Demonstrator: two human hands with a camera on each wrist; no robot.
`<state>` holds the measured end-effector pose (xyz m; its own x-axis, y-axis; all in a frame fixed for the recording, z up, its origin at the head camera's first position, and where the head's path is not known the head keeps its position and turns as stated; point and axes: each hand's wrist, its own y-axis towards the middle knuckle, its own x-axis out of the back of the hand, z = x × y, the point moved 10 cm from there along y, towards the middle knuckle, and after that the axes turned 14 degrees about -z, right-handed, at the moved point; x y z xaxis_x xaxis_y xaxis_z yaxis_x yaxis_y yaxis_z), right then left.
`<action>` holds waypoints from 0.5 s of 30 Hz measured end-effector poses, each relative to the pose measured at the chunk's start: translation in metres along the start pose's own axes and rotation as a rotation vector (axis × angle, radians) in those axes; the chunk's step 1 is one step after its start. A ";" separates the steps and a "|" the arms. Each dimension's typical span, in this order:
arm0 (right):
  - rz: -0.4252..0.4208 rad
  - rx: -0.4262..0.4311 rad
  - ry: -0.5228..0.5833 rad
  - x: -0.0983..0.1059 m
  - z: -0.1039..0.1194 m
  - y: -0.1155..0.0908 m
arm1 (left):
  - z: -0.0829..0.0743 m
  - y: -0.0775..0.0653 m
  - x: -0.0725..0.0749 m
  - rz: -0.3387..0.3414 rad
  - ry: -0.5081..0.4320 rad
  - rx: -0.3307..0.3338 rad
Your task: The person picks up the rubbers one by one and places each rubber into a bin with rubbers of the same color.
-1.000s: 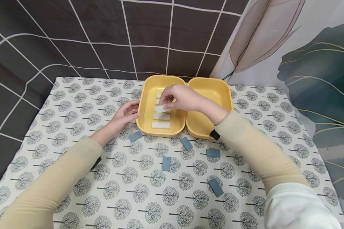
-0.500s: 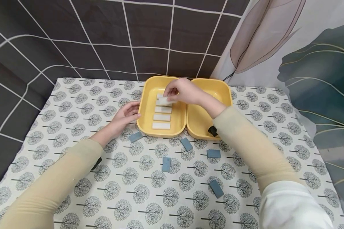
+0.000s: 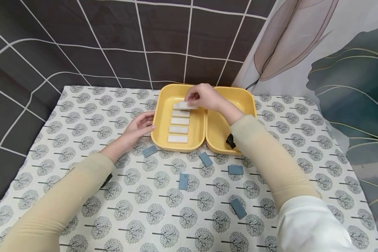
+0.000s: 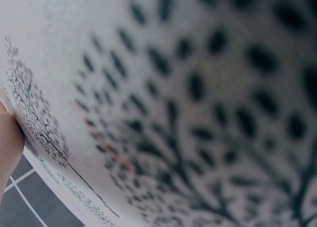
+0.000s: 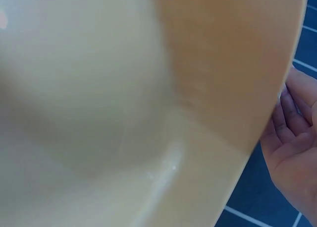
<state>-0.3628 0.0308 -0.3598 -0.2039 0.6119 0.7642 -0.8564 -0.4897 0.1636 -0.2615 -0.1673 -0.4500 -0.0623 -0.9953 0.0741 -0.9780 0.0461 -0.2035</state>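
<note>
My right hand (image 3: 204, 96) pinches a small white rectangular block (image 3: 187, 105) over the far end of the left yellow compartment (image 3: 160, 119). Below it, several similar white blocks (image 3: 180, 121) lie flat in a column, long sides parallel. The held block overlaps the farthest one in the head view. My left hand (image 3: 133, 131) touches the compartment's outer left side, thumb at the rim and fingers relaxed against the wall. In the right wrist view, the yellow wall (image 5: 223, 78) covers most of the picture, with part of the right hand (image 5: 294, 142) beyond it; the block is hidden there.
A second yellow compartment (image 3: 218, 143) adjoins the first on the right, partly under my right forearm. Several blue-grey blocks (image 3: 183, 181) lie scattered on the tree-print cloth (image 3: 145, 210) in front. A dark gridded curtain (image 3: 113, 63) hangs behind.
My right hand has carried its white block away from me, from mid-column to the far end, uncovering more of the column. My left hand stays at the rim.
</note>
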 end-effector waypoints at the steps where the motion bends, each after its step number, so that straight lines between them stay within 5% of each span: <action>1: -0.004 -0.007 0.003 0.000 -0.003 0.000 | 0.000 0.000 0.000 0.002 0.000 0.001; 15: -0.035 -0.042 0.011 -0.007 -0.013 0.008 | 0.000 0.000 0.000 0.009 -0.006 -0.003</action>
<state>-0.3739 0.0308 -0.3721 -0.1785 0.6346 0.7519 -0.8821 -0.4418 0.1635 -0.2620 -0.1669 -0.4496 -0.0699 -0.9953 0.0665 -0.9779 0.0552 -0.2017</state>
